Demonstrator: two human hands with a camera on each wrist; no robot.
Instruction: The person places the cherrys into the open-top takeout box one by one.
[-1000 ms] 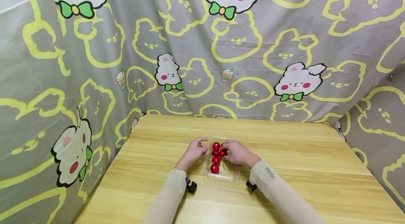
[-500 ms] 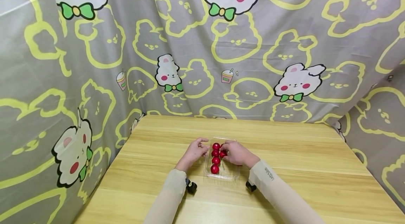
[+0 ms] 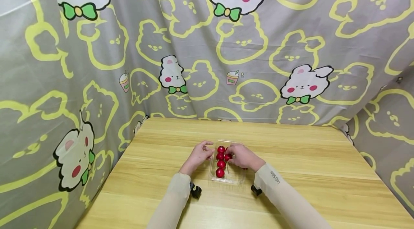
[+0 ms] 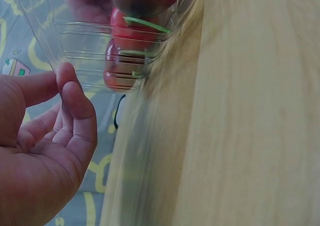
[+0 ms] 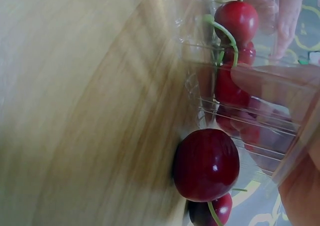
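Note:
A clear plastic box (image 3: 234, 178) sits on the table with several dark red cherries (image 3: 221, 164) in it, most lined up along its left side. My left hand (image 3: 199, 154) is at the box's left rim; in the left wrist view its thumb and index finger pinch the edge, with the other fingers curled loosely below. My right hand (image 3: 242, 156) reaches inside from the right, and its fingers hold a cherry (image 5: 232, 88) beside the row. Green stems show on some fruit. The right palm hides part of the box.
Outside the box, on its right, lie two more cherries: a large one (image 5: 206, 165) and a smaller one (image 5: 222, 210) behind it. The wooden table (image 3: 310, 171) meets a patterned grey curtain (image 3: 200, 78) at the back and sides.

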